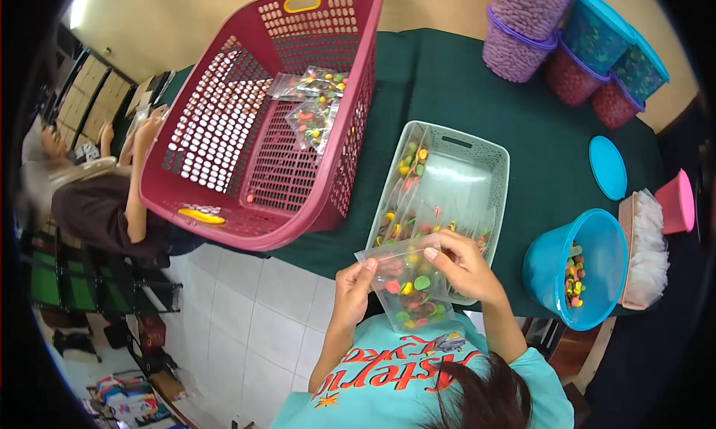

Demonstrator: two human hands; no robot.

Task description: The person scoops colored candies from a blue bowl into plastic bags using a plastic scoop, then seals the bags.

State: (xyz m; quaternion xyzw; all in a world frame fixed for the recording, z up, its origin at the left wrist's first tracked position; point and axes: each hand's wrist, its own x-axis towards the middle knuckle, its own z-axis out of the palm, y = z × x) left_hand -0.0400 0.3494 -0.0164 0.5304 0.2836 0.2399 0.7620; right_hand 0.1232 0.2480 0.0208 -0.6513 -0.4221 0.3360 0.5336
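Note:
Between my two hands hangs a clear plastic bag (412,295) with colourful candies at its bottom. My left hand (356,289) pinches the bag's upper left corner. At the upper right corner, my right hand (464,263) grips the bag between thumb and fingers. Just beyond my hands lies a pale green basket (501,183) with several candy-filled bags (403,198) along its left side and near end. To the right stands a blue tub (538,268), tilted in view, with loose candies (574,280) inside.
A large maroon basket (339,198) holding several filled bags (312,119) stands at the left. Stacked lidded tubs (514,48) occupy the back right, near a blue lid (607,166). Clear bags fill a pink basket (630,257) beside a pink cup (676,204). Another person (112,205) is at far left.

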